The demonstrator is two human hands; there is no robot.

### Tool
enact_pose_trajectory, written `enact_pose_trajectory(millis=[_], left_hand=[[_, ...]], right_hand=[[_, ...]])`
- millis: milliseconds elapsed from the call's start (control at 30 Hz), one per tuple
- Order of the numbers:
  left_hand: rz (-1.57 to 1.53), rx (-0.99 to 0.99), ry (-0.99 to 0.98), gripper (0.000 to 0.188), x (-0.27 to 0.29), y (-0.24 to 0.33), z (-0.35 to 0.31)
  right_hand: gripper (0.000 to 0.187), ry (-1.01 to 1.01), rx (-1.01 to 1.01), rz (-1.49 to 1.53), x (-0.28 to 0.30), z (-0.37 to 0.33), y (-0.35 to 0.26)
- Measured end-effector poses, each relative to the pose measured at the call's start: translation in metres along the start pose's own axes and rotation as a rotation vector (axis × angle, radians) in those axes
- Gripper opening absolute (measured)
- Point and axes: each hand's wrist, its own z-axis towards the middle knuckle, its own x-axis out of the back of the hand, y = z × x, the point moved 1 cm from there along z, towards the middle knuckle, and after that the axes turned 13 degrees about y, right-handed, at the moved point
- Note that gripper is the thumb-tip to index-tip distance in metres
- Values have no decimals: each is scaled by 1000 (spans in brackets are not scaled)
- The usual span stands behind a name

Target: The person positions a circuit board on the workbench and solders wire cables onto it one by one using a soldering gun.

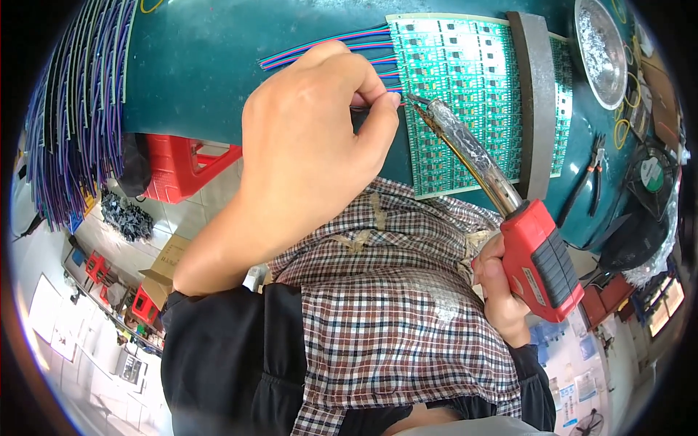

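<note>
My left hand (313, 123) pinches thin coloured wires at the left edge of a green circuit board panel (465, 80). In my right hand (502, 291) is a red and black soldering gun (538, 254), held by its handle. Its tip (413, 98) reaches the board's left edge, close beside my left fingertips; whether it touches a pad is too small to tell. Several multicoloured wires (327, 49) stick out leftward from the board's upper left edge. A dark grey metal bar (534, 102) lies across the right part of the panel.
A metal bowl (602, 58) with silvery bits stands at the far right. Nearby lie cutting pliers (592, 174) and a small fan (651, 174). Wired strips (76, 109) hang over the table's left side. A red stool (174, 167) stands below the table edge.
</note>
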Motion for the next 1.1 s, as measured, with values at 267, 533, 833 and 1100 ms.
enact_pose_trajectory(millis=[267, 533, 833, 1100], left_hand=[[39, -12, 5, 14, -2, 0, 0], [77, -22, 5, 15, -3, 0, 0], [100, -16, 9, 15, -4, 0, -1], [117, -12, 12, 15, -3, 0, -2]], right_hand=[[9, -10, 21, 40, -4, 5, -2], [11, 59, 15, 46, -4, -1, 1], [11, 42, -16, 40, -2, -2, 1], [12, -29, 46, -111, 1, 2, -4]])
